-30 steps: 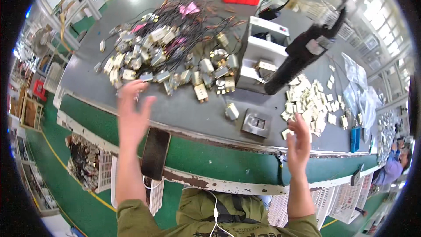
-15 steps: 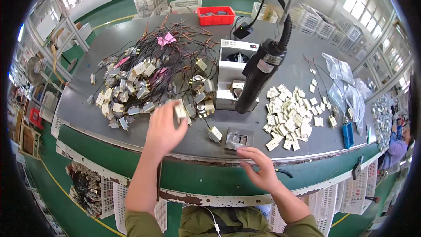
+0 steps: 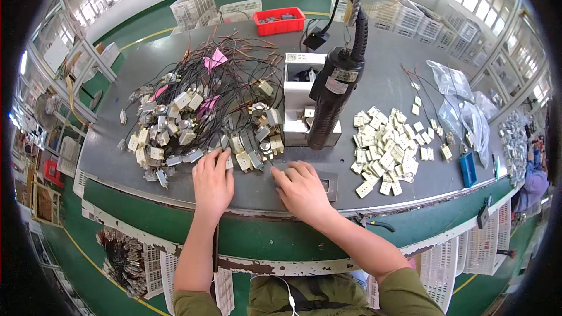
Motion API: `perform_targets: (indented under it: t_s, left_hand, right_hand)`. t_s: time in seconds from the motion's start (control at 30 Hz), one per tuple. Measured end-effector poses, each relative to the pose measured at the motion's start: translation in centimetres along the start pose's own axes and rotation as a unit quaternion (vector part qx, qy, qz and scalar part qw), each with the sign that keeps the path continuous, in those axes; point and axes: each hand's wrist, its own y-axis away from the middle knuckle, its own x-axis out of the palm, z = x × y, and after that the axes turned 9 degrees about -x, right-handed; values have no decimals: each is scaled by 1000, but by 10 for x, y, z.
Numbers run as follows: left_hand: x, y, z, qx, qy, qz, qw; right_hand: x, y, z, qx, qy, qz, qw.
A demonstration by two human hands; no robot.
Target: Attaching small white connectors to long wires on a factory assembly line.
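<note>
My left hand (image 3: 213,186) is closed at the near edge of a heap of wired socket units (image 3: 165,123), fingertips on a small cream socket block (image 3: 229,164). More wired units (image 3: 249,160) lie just beyond its fingers. My right hand (image 3: 302,190) is low over the table, thumb and fingers drawn together beside a dark wire end; what they hold is hidden. It partly covers a flat metal fixture (image 3: 331,185). A black power screwdriver (image 3: 332,96) hangs above, in front of a white-grey box machine (image 3: 291,99). To the right lies a pile of cream socket covers (image 3: 383,155).
A red bin (image 3: 280,22) of grey parts stands at the far edge. On the right are clear plastic bags (image 3: 473,126), a blue box (image 3: 468,169) and loose wired pieces. Pliers (image 3: 374,223) lie at the front ledge. A person in purple (image 3: 531,190) is at far right.
My left hand has come down and nearer with a cream block. My right hand has moved left and forward, covering the spot where a single wired unit lay. The view has shifted slightly.
</note>
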Motion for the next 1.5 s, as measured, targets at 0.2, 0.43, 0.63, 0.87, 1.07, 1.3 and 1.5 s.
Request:
perform_targets:
  t_s: [0.2,0.43,0.63,0.87,1.07,1.3,1.5]
  left_hand:
    - [16,-6,14,-5,19,7,1000]
    - [-10,3,-9,-49,345,99,932]
    - [-45,-2,-19,-167,853,195,455]
    - [-44,-7,-3,-189,702,49,684]
    - [-43,7,4,-149,745,24,649]
    - [-41,27,-5,-33,852,72,518]
    - [-43,43,-26,-27,747,109,655]
  right_hand:
    - [-55,47,31,141,-420,-34,896]
    - [-94,124,51,58,-470,-29,880]
    - [-98,138,19,87,-262,57,959]
    - [-98,135,-13,65,-38,-15,997]
    - [-92,129,-22,89,-144,-2,986]
    - [-80,115,-18,206,-284,-90,932]
    - [-74,96,-19,189,-418,-18,889]
